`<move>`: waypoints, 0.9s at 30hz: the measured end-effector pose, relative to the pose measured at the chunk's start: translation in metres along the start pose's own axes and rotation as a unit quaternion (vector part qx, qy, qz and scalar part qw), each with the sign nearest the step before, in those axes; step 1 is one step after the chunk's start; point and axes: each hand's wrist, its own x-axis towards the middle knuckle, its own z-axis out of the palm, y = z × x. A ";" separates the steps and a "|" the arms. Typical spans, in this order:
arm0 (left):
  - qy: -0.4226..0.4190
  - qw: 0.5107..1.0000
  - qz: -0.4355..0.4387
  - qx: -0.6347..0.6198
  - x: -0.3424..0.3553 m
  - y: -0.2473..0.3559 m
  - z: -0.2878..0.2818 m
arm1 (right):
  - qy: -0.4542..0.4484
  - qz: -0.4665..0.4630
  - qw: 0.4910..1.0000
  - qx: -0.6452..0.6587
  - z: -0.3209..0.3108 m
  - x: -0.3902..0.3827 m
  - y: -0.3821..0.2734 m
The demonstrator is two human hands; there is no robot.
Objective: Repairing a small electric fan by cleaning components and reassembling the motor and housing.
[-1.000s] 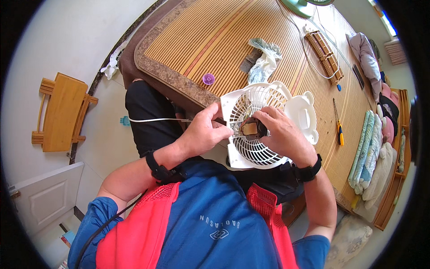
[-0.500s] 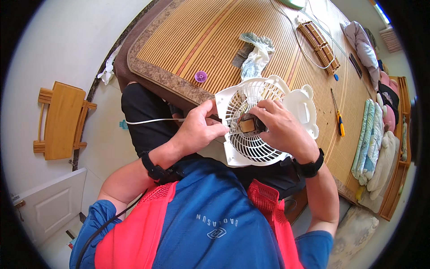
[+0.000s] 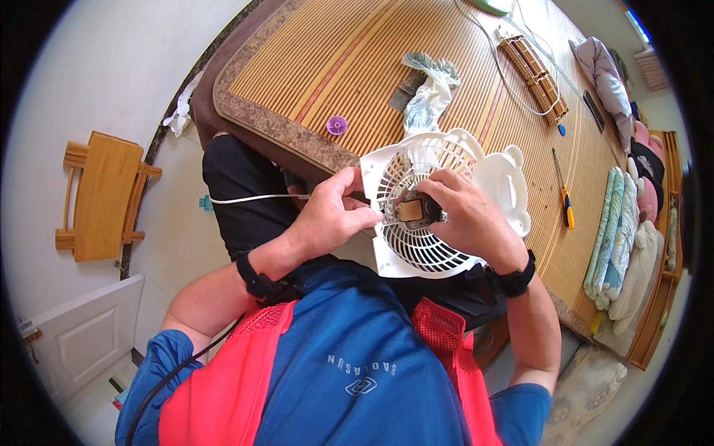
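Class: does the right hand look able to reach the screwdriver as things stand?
Probably yes, if the right hand leaves the motor: the screwdriver lies uncovered on the mat, to the right.

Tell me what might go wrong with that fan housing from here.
The white cord crosses the left leg, so it might snag and tug. The fan housing seems to sit over the lap by the edge of the mat, so it could tip. The right grip is on the bare motor; a slip could jolt it.
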 end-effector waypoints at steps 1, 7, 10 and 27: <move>0.004 1.000 0.000 -0.010 0.000 -0.001 0.000 | -0.013 0.013 1.000 0.020 0.000 0.000 -0.002; 0.007 1.000 -0.013 -0.016 0.000 -0.008 -0.004 | -0.001 -0.005 1.000 -0.015 0.004 -0.005 0.006; 0.013 1.000 -0.004 -0.023 0.001 -0.008 -0.001 | 0.030 0.001 1.000 0.006 0.002 -0.012 0.006; -0.026 0.995 -0.068 -0.072 -0.010 -0.006 -0.006 | 0.428 0.156 0.889 0.040 0.020 -0.127 -0.034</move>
